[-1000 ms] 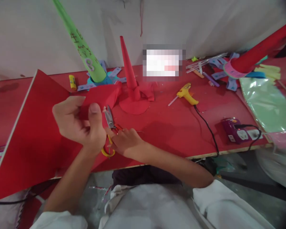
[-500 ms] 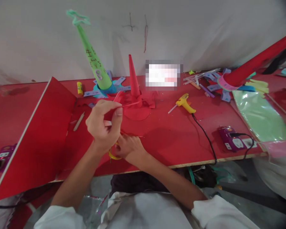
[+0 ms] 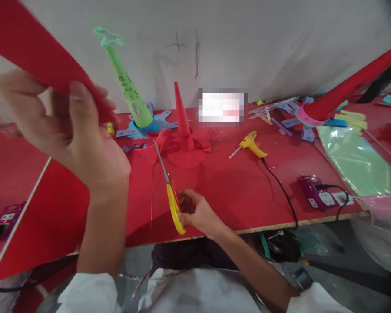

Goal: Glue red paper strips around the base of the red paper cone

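My left hand is raised at the upper left, close to the camera, with thumb and fingers closed on a wide red strip. The strip runs off the top left of the view. Over the table, my right hand grips scissors by their yellow handles. The blades point away from me, towards a curled red piece on the table. Just beyond stands a slim red cone on a flat round red base.
A yellow glue gun lies right of centre, its black cord trailing over the table edge. Behind stands a green cone hat. A red cone hat, green sheets and a purple power block are at the right. A red board leans at left.
My left hand has risen up and left, bringing the red strip close to the camera. My right hand has moved right, and the scissors now show clearly, blades pointing away.
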Action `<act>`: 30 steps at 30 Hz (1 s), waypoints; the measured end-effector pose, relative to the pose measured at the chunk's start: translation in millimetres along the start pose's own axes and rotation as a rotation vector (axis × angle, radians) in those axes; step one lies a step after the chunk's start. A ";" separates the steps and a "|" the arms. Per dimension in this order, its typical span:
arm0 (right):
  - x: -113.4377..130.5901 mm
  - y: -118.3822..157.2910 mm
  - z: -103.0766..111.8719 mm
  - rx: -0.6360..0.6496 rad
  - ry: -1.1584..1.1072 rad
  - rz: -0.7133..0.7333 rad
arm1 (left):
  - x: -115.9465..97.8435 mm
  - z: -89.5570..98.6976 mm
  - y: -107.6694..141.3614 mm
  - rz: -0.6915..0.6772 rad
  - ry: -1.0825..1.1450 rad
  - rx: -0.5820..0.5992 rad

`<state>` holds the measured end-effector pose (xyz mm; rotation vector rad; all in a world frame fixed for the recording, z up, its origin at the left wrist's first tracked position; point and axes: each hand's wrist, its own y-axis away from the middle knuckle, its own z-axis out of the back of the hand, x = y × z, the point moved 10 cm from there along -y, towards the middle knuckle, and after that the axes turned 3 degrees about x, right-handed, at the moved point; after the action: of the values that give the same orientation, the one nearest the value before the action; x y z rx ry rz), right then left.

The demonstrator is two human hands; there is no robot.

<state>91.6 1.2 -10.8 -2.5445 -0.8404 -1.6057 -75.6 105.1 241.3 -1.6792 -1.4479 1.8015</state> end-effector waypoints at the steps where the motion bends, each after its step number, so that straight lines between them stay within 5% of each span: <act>1: -0.8 2.8 -3.8 0.030 -0.007 -0.019 | -6.1 -6.9 -2.4 -0.065 0.090 0.045; 5: 4.9 9.3 -9.6 0.076 0.065 -0.034 | 7.2 -51.8 -0.2 0.058 0.308 0.390; 13: 72.5 -17.6 35.7 -0.144 0.355 0.187 | 38.2 -76.4 8.8 0.259 0.095 0.391; 19: 122.0 -38.6 53.8 -0.106 0.306 0.408 | 56.6 -88.5 25.7 0.268 -0.052 0.464; 30: 89.6 -58.4 82.9 -0.143 0.325 0.508 | 35.2 -105.1 52.3 0.199 -0.065 0.561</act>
<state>163.8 113.6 10.3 -2.2217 -0.0432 -1.8570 27.0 156.5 198.3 -1.5104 -0.7035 2.1245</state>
